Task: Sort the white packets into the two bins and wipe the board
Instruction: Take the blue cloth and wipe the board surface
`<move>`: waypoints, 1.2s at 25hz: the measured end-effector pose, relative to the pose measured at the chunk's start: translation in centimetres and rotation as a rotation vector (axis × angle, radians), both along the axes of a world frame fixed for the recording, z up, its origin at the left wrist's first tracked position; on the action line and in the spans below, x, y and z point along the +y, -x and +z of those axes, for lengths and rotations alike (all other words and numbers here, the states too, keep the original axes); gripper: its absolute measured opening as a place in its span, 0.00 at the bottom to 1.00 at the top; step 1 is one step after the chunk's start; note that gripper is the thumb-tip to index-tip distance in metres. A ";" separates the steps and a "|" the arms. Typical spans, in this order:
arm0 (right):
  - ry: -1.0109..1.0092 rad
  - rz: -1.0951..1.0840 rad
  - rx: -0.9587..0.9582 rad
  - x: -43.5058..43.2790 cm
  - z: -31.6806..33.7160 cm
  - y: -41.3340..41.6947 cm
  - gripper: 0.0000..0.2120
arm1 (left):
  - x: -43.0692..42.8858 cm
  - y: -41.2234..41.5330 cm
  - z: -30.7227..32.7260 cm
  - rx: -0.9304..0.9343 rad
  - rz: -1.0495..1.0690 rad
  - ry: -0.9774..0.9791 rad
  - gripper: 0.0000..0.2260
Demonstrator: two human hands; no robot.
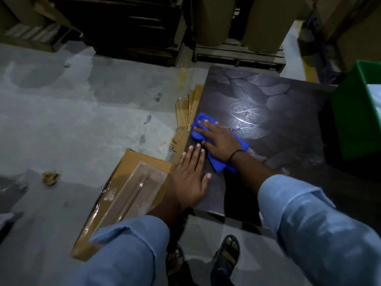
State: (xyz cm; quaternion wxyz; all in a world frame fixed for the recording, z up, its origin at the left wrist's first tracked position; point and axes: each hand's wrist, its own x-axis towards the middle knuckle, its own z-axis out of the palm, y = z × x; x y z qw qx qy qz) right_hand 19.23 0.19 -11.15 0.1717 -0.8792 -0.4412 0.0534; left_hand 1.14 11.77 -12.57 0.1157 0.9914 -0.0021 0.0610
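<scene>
I note the board (pixel 278 112): dark, glossy, faint leaf-like pattern, lying flat, with a bright glare patch near its middle. The blue cloth (pixel 218 164) lies crumpled on the board near its left edge, pressed down under the flat fingers of my right grip (pixel 218 137). A green bin (pixel 354 120) stands at the board's right side, cut by the frame; something pale inside is too blurred to identify.

You count: one board (pixel 278 124); on board, one blue cloth (pixel 218 165), two hands: left hand (pixel 190 178), right hand (pixel 218 137); right of board, one green bin (pixel 354 120); left of board, one cardboard box (pixel 132 162).
</scene>
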 end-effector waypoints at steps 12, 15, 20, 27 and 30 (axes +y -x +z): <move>-0.010 -0.409 0.029 -5.7 1.0 15.3 0.30 | -1.1 5.4 1.6 0.136 0.052 0.077 0.31; 0.040 -0.518 0.088 -3.0 1.8 17.1 0.33 | -1.2 6.5 2.2 0.112 0.091 0.270 0.29; 0.205 -0.388 0.237 1.3 3.2 13.6 0.35 | 0.4 11.2 2.8 -0.016 0.322 0.567 0.28; 0.227 -0.446 0.443 2.9 7.3 11.2 0.35 | -0.6 12.5 5.9 -0.068 0.235 0.433 0.25; 0.206 -0.491 0.297 0.2 8.9 11.5 0.32 | -1.6 10.6 6.5 0.065 0.253 0.348 0.29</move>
